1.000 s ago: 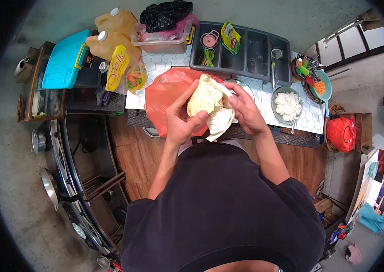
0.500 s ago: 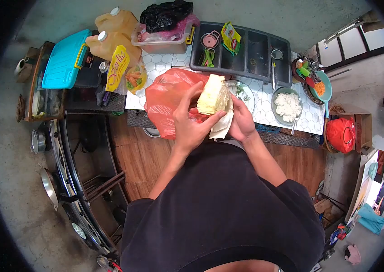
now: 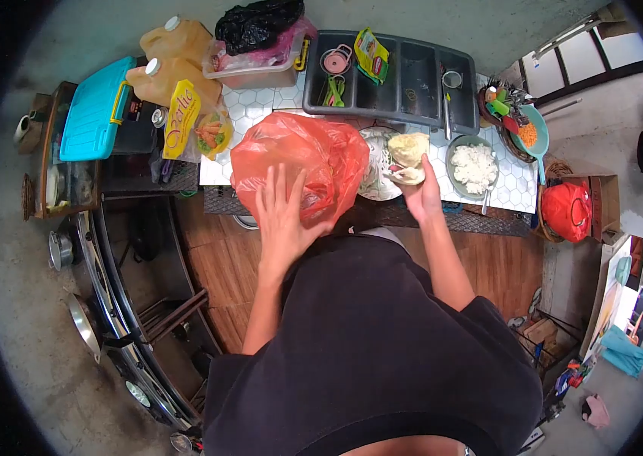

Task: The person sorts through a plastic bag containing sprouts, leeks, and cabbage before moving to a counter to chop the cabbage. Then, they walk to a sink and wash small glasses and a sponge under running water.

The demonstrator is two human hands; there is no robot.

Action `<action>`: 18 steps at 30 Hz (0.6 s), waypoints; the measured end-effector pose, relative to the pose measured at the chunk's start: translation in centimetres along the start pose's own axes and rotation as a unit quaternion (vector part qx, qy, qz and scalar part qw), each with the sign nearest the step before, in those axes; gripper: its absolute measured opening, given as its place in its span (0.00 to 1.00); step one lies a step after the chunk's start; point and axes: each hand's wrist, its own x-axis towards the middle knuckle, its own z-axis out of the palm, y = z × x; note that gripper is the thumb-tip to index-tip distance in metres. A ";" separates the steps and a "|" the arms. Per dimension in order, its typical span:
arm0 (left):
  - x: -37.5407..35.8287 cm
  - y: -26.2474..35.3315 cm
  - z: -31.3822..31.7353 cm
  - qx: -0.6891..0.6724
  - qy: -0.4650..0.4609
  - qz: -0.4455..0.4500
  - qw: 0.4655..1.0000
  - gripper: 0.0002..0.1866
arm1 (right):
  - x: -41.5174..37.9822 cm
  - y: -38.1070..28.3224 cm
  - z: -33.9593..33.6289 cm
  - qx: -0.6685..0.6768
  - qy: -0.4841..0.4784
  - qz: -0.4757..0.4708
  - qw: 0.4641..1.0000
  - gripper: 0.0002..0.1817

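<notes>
At frame centre, the left hand (image 3: 282, 220) lay flat, fingers spread, on the crumpled orange plastic bag (image 3: 298, 163). The right hand (image 3: 421, 194), fingers clamped, held the pale yellow-white cabbage piece (image 3: 408, 152) beside the patterned round plate (image 3: 373, 171). The step appeared to be unpacking; next, setting the cabbage down would call for a steady lowering.

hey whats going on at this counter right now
A person in a dark shirt stands at a tiled counter. Their right hand holds a pale cabbage piece next to a patterned plate. Their left hand rests flat on an orange plastic bag. A bowl of white rice sits just to the right.
</notes>
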 end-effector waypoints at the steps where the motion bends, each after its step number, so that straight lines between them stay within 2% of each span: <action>1: -1.0 -0.9 0.9 -0.012 -0.047 -0.031 0.998 0.53 | 1.0 0.1 -2.4 -0.059 0.037 -0.004 0.998 0.25; 2: -1.4 -1.5 1.8 -0.012 -0.048 -0.033 0.998 0.53 | 1.9 0.5 -3.5 -0.060 0.037 -0.003 0.998 0.25; 4: -2.2 -2.8 3.5 0.072 -0.061 -0.019 0.995 0.54 | 3.5 1.7 -5.1 -0.237 0.112 0.010 0.965 0.24; 5: -2.4 -4.1 4.6 0.074 -0.061 -0.022 0.995 0.54 | 5.0 2.7 -6.8 -0.306 0.103 0.014 0.946 0.25; 6: -2.3 -5.5 5.5 0.053 -0.062 -0.017 0.997 0.54 | 5.5 3.2 -6.4 -0.306 0.100 0.016 0.947 0.25; 8: -1.9 -6.6 5.5 0.035 -0.064 -0.015 0.997 0.53 | 6.5 4.8 -5.4 -0.478 0.106 -0.045 0.871 0.27; 10: -0.6 -5.4 2.9 -0.046 -0.139 -0.021 0.989 0.49 | 9.0 6.5 -6.9 -0.466 0.067 -0.033 0.882 0.29; 11: -0.3 -5.3 2.7 -0.038 -0.112 -0.008 0.993 0.44 | 9.5 7.1 -6.7 -0.537 0.072 -0.058 0.838 0.30; 12: -0.2 -5.8 2.9 -0.036 -0.111 -0.012 0.993 0.44 | 10.0 7.7 -6.5 -0.604 0.077 -0.083 0.789 0.31; 14: -0.3 -7.5 4.3 -0.025 -0.127 0.004 0.992 0.36 | 10.4 7.9 -6.4 -0.618 0.041 -0.095 0.779 0.32; 15: -0.5 -8.4 4.8 -0.021 -0.165 -0.009 0.986 0.24 | 10.5 7.8 -6.4 -0.635 0.038 -0.104 0.764 0.32; 16: -0.6 -9.4 5.4 -0.021 -0.165 -0.011 0.986 0.24 | 10.6 7.5 -6.4 -0.653 0.036 -0.113 0.748 0.31; 17: -0.6 -10.0 5.3 -0.004 -0.187 -0.027 0.982 0.18 | 10.7 7.6 -6.3 -0.674 0.045 -0.190 0.712 0.28; 18: -0.7 -10.4 5.3 0.012 -0.210 -0.042 0.977 0.13 | 10.5 7.4 -6.5 -0.675 0.044 -0.189 0.712 0.28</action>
